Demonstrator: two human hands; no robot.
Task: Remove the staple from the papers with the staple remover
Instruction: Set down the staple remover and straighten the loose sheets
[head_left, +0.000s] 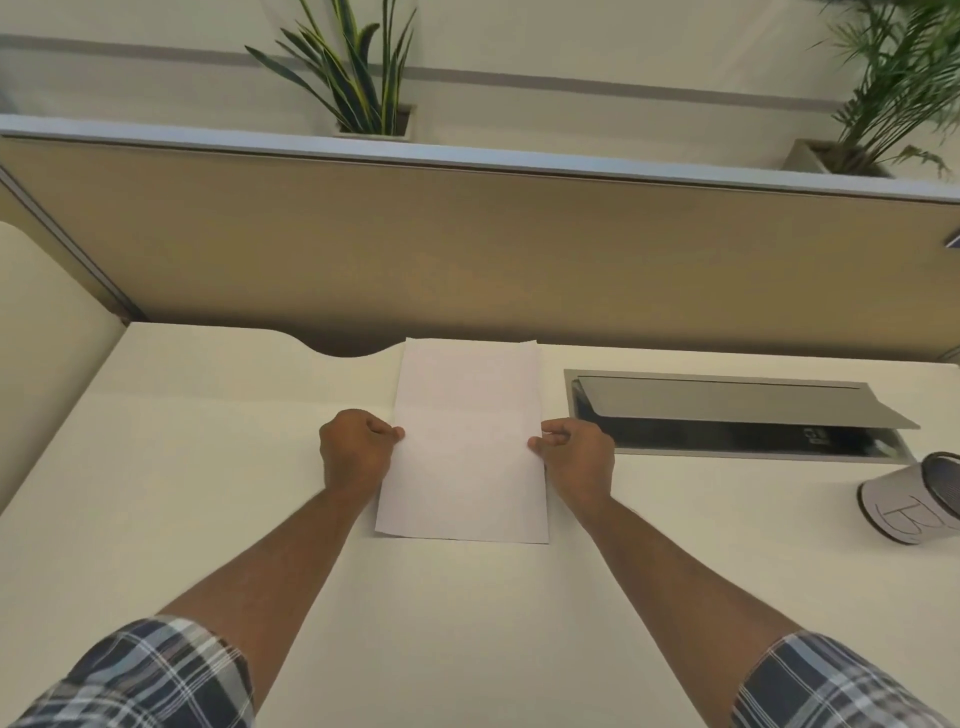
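Left hand (356, 447) and right hand (576, 454) pinch opposite edges of the papers (465, 441) lying flat on the table (208, 467); a cup (904, 504) lies tipped at right, contents unseen.

You had one white paper stack (465, 441) on the cream desk (208, 467), two bare hands, left (353, 449) and right (576, 457), one white cylindrical container (904, 506), one metal cable hatch (727, 410), two potted green plants (358, 78) (893, 88)

Blue-and-white plaid short sleeves (150, 675), forearms bare.
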